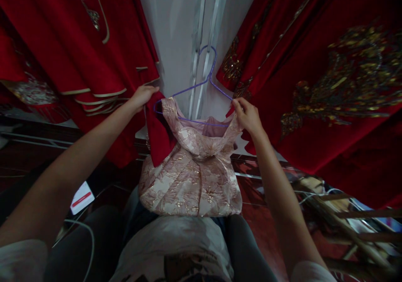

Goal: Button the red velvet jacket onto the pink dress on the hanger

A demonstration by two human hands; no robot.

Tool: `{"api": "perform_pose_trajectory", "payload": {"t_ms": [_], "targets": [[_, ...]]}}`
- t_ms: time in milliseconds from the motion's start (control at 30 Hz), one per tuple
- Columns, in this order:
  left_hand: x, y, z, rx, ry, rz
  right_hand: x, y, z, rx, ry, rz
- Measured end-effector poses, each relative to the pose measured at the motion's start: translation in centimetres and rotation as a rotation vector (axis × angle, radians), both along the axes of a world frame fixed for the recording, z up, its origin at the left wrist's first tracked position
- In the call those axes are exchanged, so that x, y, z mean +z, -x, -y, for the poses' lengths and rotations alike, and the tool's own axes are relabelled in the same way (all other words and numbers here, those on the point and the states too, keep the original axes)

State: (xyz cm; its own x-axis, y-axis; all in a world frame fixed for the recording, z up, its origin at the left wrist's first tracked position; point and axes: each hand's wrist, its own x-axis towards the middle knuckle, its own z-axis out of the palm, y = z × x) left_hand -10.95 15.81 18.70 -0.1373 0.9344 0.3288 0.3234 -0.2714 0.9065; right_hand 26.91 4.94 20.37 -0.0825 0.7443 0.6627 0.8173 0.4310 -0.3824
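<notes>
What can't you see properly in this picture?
In the head view:
Dress: its outer back, hidden by its front.
Left hand: exactly what it grips, too dark and blurred.
White thing with a red stripe: any writing, too small and blurred.
Sequinned red garment: the rest, cut off by the right edge.

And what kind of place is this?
Maybe a dress shop or costume room: sparkly red garments hang on both sides, and a shiny pink dress is on a purple hanger.

Cream-piped red garments (84,56) hanging at ten o'clock, sequinned red garments (307,56) at two and a brocade dress (190,179) at six suggest a clothing shop or costume room.
</notes>
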Motion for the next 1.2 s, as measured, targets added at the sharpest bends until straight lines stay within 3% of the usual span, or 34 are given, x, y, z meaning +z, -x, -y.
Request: {"api": "perform_pose_trajectory", "payload": {"t_ms": [67, 167, 300, 433, 500, 633, 733, 967, 1067, 1200], "targets": [[2.4, -3.2, 0.9, -0.092, -0.128, -0.153, 0.4, 0.1, 0.7, -0.005, 0.031, 0.008], [4.2, -7.6, 3.2, -0.192, -0.333, -0.232, 0.8, 0.2, 1.6, -0.023, 0.057, -0.007], [4.2, -10.1, 5.5, -0.293, -0.412, -0.166, 0.8, 0.2, 1.5, -0.024, 0.134, -0.042], [3.7, -8.9, 5.1, -0.319, -0.375, -0.292, 1.5, -0.4, -0.6, 0.029, 0.280, -0.127], [3.7, -8.0, 4.4, -0.284, -0.385, -0.420, 2.5, -0.7, -2.2, 0.098, 0.461, -0.161], [3.6, -7.5, 3.6, -0.332, -0.345, -0.594, 4.1, 0.2, -4.9, 0.329, 1.079, -0.107], [3.3, -7.8, 3.8, -0.377, -0.313, -0.561, 4.1, 2.5, -6.1, 0.473, 1.304, -0.006], [3.9, -6.4, 3.9, -0.448, -0.099, -0.327, 2.1, 7.2, -6.2, 0.869, 1.399, -0.019], [4.2, -5.9, 3.5, -0.436, -0.076, -0.256, 1.8, 7.8, -6.3, 0.919, 1.244, -0.113], [4.2, -5.9, 3.2, -0.490, -0.102, -0.224, 2.1, 7.5, -6.6, 0.840, 0.984, -0.246]]}}
